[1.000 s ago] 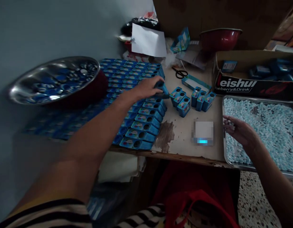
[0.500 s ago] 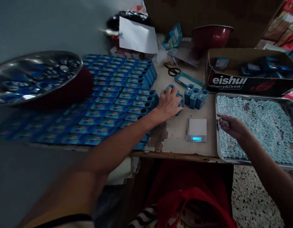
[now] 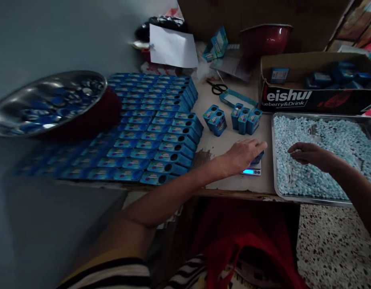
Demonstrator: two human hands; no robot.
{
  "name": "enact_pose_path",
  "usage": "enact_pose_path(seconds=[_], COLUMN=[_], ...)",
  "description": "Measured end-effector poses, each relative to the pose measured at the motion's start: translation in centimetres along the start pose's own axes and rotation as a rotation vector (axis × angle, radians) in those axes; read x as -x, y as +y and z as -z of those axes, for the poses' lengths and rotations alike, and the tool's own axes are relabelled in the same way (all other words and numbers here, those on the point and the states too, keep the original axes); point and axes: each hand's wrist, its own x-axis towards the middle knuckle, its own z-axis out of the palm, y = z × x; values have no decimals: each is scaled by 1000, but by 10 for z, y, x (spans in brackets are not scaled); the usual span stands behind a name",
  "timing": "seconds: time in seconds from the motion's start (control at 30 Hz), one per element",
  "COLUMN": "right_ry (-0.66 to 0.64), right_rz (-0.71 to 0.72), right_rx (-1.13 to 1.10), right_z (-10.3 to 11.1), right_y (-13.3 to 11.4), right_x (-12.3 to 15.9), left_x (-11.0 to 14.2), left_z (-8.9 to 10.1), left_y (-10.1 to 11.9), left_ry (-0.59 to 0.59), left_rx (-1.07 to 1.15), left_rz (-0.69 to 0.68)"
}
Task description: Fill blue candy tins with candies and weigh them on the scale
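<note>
My left hand (image 3: 242,155) is closed on a small blue box (image 3: 257,157), mostly hidden by the fingers, at the top of a small digital scale (image 3: 255,171) with a lit blue display. To the right, my right hand (image 3: 311,154) is over a metal tray (image 3: 274,160) of small pale blue and white candies (image 3: 323,180). Its fingers are stretched out and hold nothing I can see. Behind the scale stand a few blue boxes (image 3: 217,120) and another small group of boxes (image 3: 246,119), upright with round holes in their tops.
Rows of blue boxes (image 3: 137,142) cover the table's left side. A large metal bowl (image 3: 113,108) of blue-and-white pieces rests over them. Scissors (image 3: 218,88), an open blue carton (image 3: 238,99), a cardboard box (image 3: 317,100) and a red bowl (image 3: 266,40) stand farther back.
My left hand has moved right and toward me, from the boxes behind to the scale, with a blue box. Over the candies, my right hand has shifted slightly right and its fingers have straightened.
</note>
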Motion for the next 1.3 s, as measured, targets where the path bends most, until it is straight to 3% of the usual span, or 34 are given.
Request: enact_pose_path(seconds=[0.13, 0.3, 0.37, 0.53, 0.83, 1.03, 1.3], right_ry=[-57, -166, -206, -149, -146, -66, -16], right_rz=[9, 193, 193, 165, 256, 242, 237], right_rx=[115, 372, 396, 457, 946, 932, 961], right_z=[-9, -47, -61, -83, -94, -105, -112], right_y=[-25, -85, -106, -132, -147, -142, -143], right_x=[0, 2, -3, -14, -6, 3, 8], left_x=[17, 70, 89, 116, 113, 109, 109], left_z=[-10, -9, -6, 3, -16, -22, -22], left_y=[-11, -41, -48, -47, -59, -61, -62], left_ry=[118, 385, 482, 708, 755, 691, 754], left_rx=[96, 236, 249, 268, 387, 455, 453], left_rz=[19, 231, 277, 345, 344, 271, 250])
